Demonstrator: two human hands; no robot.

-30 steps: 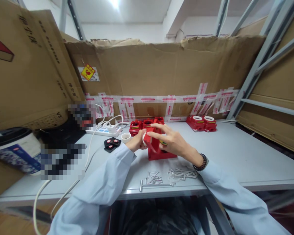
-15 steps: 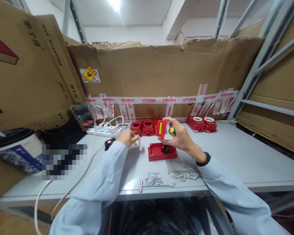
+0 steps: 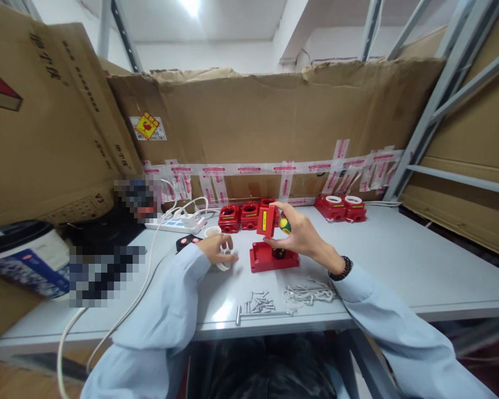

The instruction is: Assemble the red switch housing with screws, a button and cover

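Note:
My right hand [image 3: 297,228] grips a red housing [image 3: 265,220] with a yellow label, held tilted above a shallow red rectangular cover [image 3: 274,261]. A green-and-yellow handle [image 3: 285,225], like a screwdriver's, is tucked in the same hand; its far end is hidden. A dark round fitting [image 3: 278,253] sits in the cover. To the left, my left hand [image 3: 214,248] is low over the table, thumb and fingers apart. One white ring [image 3: 223,266] shows partly beneath it, and a second white ring [image 3: 212,231] lies just behind it.
Red housings [image 3: 228,219] line the back, with two white-ringed ones [image 3: 354,209] at right. Screws [image 3: 261,302], a T-handled metal tool [image 3: 266,313] and a white-cord bundle [image 3: 310,293] lie in front. A power strip [image 3: 177,223], cables and a tub [image 3: 27,259] are at left.
My left hand has moved slightly down and left, its fingers spreading and letting go of a white ring. My right hand has shifted a little left with the red housing.

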